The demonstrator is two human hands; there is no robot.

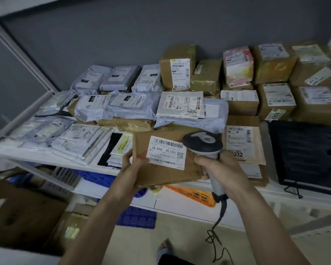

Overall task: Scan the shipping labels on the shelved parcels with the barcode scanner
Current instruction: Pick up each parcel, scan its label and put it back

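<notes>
Up front, holding a flat box over the shelf edge, left hand gripping its left side, thumb on top by the white label. Right hand wrapped round the scanner handle, head just above the label's right end, cable hanging down. Behind, on the shelf: grey mailers to the left, brown cartons stacked at the right rear, a labelled envelope just beside the scanner, a black tray at far right. Below, blue crates and an orange packet.
</notes>
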